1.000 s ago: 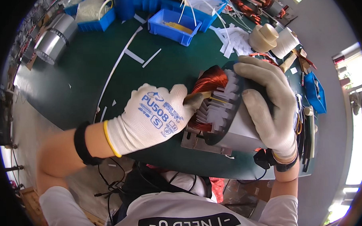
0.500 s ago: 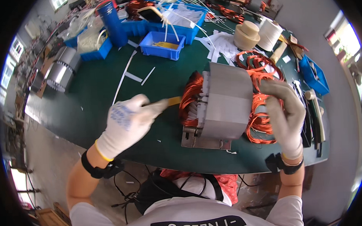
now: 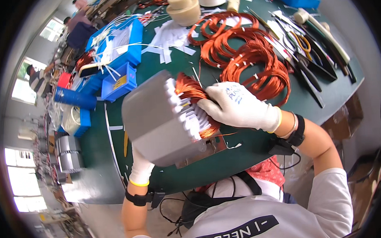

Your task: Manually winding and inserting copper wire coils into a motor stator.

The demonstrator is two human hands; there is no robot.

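A grey steel stator core (image 3: pixel 157 120) sits on a metal stand (image 3: pixel 206 151) near the table's front edge. White slot liners (image 3: pixel 186 113) ring its right end, and orange copper windings (image 3: pixel 190 88) bulge out there. My right hand (image 3: pixel 236 102), in a white glove, is closed with fingertips pressed on the copper windings at the core's mouth. My left hand (image 3: pixel 141 167), also gloved, is against the core's lower left side; its fingers are hidden behind the core. A thin yellow strip tool (image 3: pixel 125 143) lies on the table left of the core.
Bundled copper coils (image 3: pixel 255 62) lie behind my right hand. Scissors (image 3: pixel 304 69) and a mallet (image 3: pixel 321 32) are at the right. Blue bins (image 3: pixel 120 81), a blue cylinder (image 3: pixel 74 98) and another stator core (image 3: pixel 69 153) stand left. White paper slips (image 3: pixel 169 38) lie at the back.
The core's winding end now faces right instead of left. The yellow strip tool has left my left hand and lies on the table. My right hand has come onto the windings; the view has swung.
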